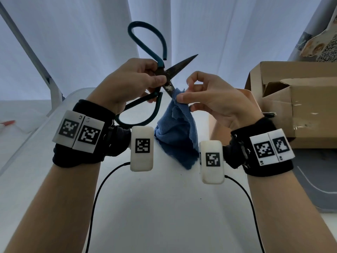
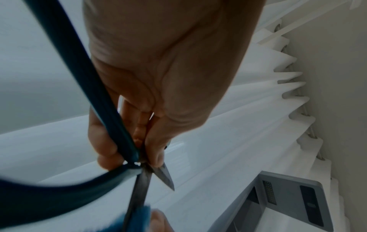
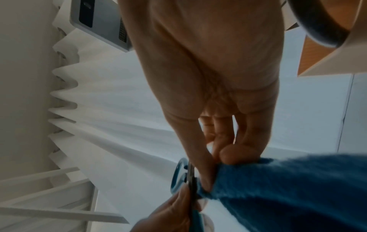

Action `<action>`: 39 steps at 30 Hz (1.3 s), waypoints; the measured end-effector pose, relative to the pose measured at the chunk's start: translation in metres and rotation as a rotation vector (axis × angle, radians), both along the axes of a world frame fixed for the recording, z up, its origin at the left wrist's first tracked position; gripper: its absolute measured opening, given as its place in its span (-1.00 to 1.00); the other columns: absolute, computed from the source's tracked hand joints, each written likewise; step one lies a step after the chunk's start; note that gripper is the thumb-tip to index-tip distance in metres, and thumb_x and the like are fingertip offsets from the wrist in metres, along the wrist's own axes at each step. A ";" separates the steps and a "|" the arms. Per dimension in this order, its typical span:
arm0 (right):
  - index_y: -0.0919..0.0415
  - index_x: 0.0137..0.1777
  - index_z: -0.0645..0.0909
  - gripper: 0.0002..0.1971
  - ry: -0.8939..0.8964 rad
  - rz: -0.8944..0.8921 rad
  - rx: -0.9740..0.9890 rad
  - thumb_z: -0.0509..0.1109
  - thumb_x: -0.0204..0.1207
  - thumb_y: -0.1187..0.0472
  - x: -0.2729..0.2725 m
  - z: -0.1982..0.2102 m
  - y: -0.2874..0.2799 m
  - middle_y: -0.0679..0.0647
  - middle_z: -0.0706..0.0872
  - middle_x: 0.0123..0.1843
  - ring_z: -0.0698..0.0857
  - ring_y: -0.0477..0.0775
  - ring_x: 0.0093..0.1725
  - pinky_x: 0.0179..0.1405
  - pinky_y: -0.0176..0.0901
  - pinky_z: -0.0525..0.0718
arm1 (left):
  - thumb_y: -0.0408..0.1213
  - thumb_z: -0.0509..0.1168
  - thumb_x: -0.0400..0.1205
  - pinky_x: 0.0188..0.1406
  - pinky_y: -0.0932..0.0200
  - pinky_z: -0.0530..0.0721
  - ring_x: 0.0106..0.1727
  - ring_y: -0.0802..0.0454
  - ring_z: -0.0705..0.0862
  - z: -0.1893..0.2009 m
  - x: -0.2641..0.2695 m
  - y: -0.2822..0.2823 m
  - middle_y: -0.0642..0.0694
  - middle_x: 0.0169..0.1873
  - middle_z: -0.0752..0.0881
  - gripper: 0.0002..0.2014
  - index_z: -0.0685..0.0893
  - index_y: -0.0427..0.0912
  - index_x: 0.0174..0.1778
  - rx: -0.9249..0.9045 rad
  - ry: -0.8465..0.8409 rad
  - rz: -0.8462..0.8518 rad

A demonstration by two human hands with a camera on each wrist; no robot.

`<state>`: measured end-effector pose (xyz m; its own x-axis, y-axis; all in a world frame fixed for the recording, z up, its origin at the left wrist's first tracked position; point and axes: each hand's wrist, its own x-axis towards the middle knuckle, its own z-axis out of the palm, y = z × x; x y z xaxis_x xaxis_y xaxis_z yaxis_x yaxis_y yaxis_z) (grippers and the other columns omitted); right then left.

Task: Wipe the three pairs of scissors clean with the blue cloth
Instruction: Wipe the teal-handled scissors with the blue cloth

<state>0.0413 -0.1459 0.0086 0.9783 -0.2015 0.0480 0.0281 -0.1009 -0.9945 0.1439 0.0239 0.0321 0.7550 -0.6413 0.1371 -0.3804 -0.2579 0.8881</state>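
While the left hand [image 1: 133, 81] grips the scissors [image 1: 162, 73] at the pivot, blades spread apart above the white counter [image 1: 145, 207], the right hand [image 1: 209, 95] pinches the blue cloth [image 1: 175, 136] around the lower, stained blade. A cardboard box [image 1: 300, 106] sits to the right.
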 end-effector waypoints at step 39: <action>0.40 0.48 0.49 -0.27 -0.139 -0.154 0.892 0.55 0.24 0.49 0.019 -0.013 0.009 0.33 0.73 0.16 0.81 0.15 -0.02 0.12 -0.10 0.82 | -0.28 0.40 0.67 -0.23 0.27 0.71 -0.21 0.05 0.76 -0.021 -0.017 -0.034 -0.16 -0.09 0.81 -0.76 0.72 -0.38 0.14 -0.437 0.330 0.115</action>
